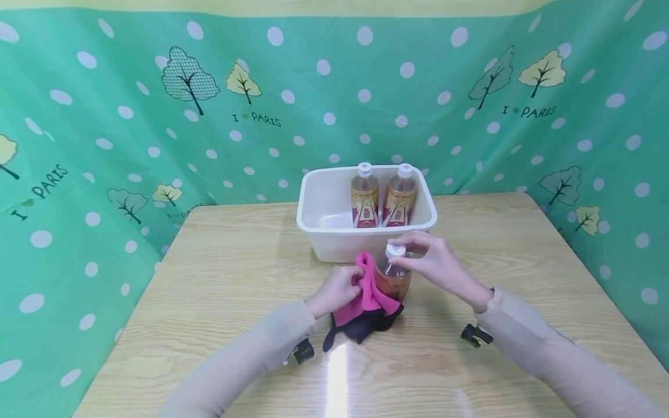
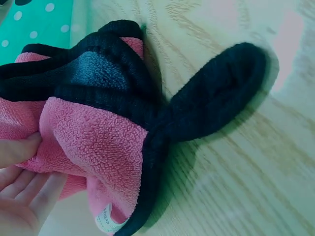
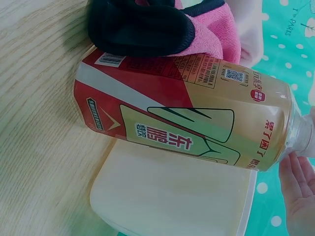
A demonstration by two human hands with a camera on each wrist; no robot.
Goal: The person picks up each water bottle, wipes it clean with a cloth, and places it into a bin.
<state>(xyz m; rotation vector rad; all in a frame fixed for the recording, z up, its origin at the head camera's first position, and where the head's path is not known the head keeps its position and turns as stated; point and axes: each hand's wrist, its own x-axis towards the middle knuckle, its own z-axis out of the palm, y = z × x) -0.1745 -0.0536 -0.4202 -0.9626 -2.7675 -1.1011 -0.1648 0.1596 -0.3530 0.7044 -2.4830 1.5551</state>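
A pink cloth with black edging (image 1: 367,299) is bunched in my left hand (image 1: 337,288), thumb and fingers pinching its folds. The left wrist view shows the cloth's black loop (image 2: 216,93) and a small white tag (image 2: 107,219). By its white cap, my right hand (image 1: 431,258) holds a drink bottle (image 1: 393,284), upright in front of the basin. In the right wrist view the bottle's red and gold label (image 3: 167,128) faces the camera, and the cloth lies against its side. My right fingers (image 3: 300,179) are around the bottle's neck.
Right behind the hands stands a white basin (image 1: 334,244) with two similar bottles, a left one (image 1: 364,197) and a right one (image 1: 399,197), upright in its right half. A green dotted curtain (image 1: 334,87) hangs behind the wooden table (image 1: 225,261).
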